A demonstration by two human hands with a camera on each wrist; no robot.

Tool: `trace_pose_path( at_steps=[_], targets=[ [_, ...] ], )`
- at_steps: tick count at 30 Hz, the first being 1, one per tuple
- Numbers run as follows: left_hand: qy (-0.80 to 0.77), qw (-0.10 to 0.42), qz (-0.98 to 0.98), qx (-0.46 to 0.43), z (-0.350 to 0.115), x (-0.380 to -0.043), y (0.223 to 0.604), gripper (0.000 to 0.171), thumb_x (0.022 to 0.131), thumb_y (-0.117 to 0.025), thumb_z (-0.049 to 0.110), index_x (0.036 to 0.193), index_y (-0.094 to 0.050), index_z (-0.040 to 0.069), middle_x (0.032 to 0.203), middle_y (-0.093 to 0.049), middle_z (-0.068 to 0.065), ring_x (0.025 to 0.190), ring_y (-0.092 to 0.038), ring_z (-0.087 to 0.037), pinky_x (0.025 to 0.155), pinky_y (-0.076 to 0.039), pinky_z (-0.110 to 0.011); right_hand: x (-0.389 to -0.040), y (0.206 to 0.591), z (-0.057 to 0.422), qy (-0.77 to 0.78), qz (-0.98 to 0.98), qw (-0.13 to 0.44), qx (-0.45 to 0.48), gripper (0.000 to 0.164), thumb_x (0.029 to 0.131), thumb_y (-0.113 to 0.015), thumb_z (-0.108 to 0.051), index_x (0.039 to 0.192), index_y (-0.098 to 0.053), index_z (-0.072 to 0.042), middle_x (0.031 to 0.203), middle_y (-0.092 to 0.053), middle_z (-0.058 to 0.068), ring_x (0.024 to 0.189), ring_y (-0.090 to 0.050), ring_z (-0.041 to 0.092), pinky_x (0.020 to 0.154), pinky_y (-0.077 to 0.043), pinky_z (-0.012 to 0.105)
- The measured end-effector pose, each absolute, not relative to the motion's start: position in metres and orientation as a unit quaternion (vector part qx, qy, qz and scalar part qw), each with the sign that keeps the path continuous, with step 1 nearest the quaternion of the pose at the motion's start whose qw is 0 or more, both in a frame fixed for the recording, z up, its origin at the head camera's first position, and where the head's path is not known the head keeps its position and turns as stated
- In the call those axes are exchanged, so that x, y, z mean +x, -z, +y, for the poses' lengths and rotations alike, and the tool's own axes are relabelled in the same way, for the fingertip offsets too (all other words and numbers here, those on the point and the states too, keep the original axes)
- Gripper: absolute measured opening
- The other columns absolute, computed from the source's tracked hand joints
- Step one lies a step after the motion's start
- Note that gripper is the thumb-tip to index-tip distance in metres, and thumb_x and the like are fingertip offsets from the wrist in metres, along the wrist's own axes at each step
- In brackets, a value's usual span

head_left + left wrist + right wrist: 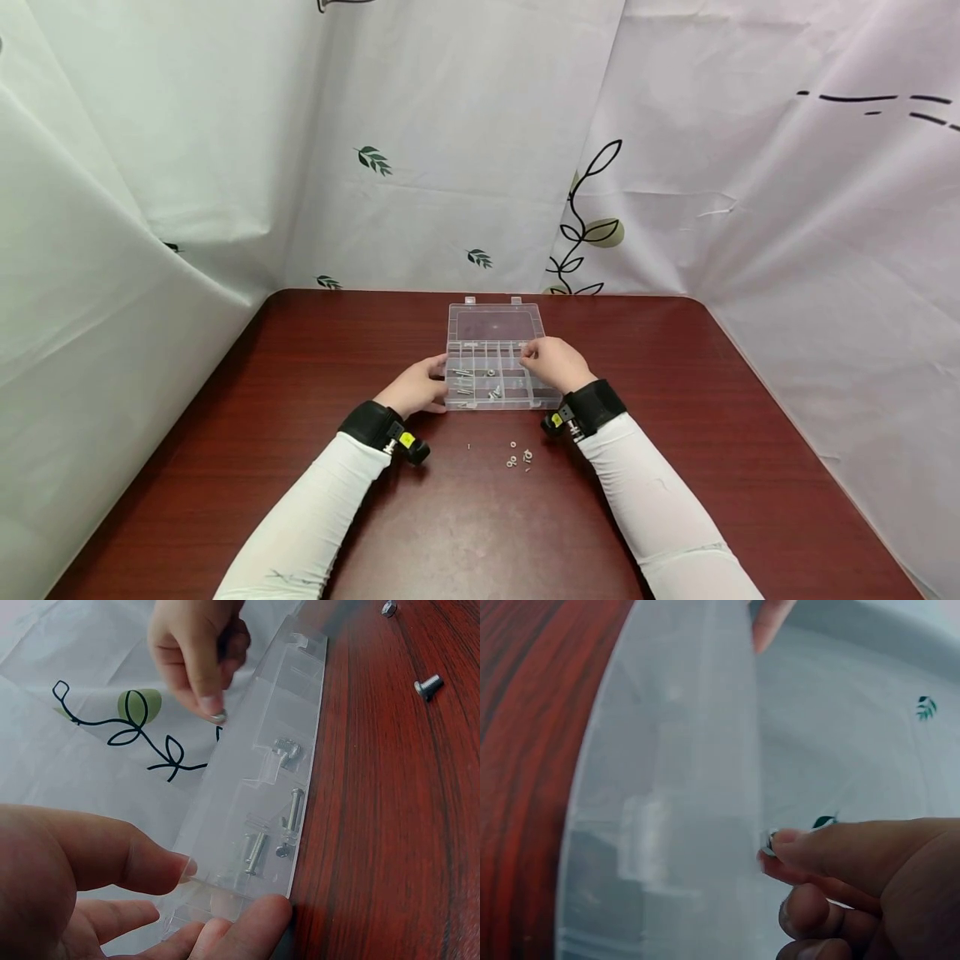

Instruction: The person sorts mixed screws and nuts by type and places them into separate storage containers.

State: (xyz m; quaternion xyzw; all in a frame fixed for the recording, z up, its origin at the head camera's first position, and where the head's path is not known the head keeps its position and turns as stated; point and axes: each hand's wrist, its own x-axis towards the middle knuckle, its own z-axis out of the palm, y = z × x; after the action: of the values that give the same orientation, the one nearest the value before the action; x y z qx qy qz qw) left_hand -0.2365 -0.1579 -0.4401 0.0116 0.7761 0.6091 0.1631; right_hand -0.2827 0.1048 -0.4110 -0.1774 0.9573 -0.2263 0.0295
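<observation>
A clear plastic compartment box (512, 406) stands on the table with its lid (495, 321) tipped back. My left hand (415, 387) grips the box's left side, its thumb (154, 862) at the rim in the left wrist view. Long screws (256, 853) lie in the left compartments, and more small hardware (495, 392) sits in a front middle one. Above the right compartments, my right hand (558, 364) pinches a small silvery metal piece (769, 841) between thumb and index finger. Its exact kind is mostly covered by the fingertips.
Several loose nuts (513, 460) and short screws (528, 456) lie on the dark red table (465, 517) in front of the box. A thin small piece (468, 447) lies left of them. White printed cloth (450, 192) hangs behind and along both sides.
</observation>
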Motion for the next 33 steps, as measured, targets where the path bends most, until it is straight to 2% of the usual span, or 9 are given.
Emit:
trace_pose_path(
  at_steps=[12, 22, 33],
  targets=[
    [-0.614, 0.162, 0.772, 0.015, -0.157, -0.238, 0.441, 0.075, 0.089, -0.052, -0.007, 0.157, -0.023, 0.005, 0.143, -0.045, -0.025, 0.096, -0.065, -0.029, 0.072, -0.059, -0.043, -0.287, 0.42, 0.106, 0.201, 0.961, 0.035, -0.188, 0.017, 0.094, -0.066, -0.024, 0.099, -0.078, -0.014, 0.086, -0.069, -0.002, 0.072, -0.057, 0.013, 0.068, -0.049, 0.033],
    [-0.612, 0.165, 0.773, 0.015, -0.158, -0.236, 0.438, 0.076, 0.089, -0.052, -0.007, 0.158, -0.022, 0.005, 0.144, -0.044, -0.025, 0.097, -0.065, -0.028, 0.074, -0.059, -0.043, -0.287, 0.419, 0.106, 0.199, 0.96, 0.033, -0.196, 0.017, 0.094, -0.066, -0.025, 0.098, -0.079, -0.015, 0.086, -0.07, -0.002, 0.073, -0.058, 0.012, 0.069, -0.049, 0.033],
    [-0.611, 0.163, 0.775, 0.014, -0.157, -0.235, 0.438, 0.076, 0.089, -0.052, -0.007, 0.157, -0.024, 0.005, 0.143, -0.045, -0.025, 0.096, -0.065, -0.028, 0.072, -0.059, -0.042, -0.281, 0.406, 0.11, 0.212, 0.956, 0.027, -0.2, 0.021, 0.095, -0.064, -0.023, 0.106, -0.078, -0.012, 0.092, -0.071, 0.001, 0.075, -0.057, 0.015, 0.066, -0.047, 0.033]
  ],
)
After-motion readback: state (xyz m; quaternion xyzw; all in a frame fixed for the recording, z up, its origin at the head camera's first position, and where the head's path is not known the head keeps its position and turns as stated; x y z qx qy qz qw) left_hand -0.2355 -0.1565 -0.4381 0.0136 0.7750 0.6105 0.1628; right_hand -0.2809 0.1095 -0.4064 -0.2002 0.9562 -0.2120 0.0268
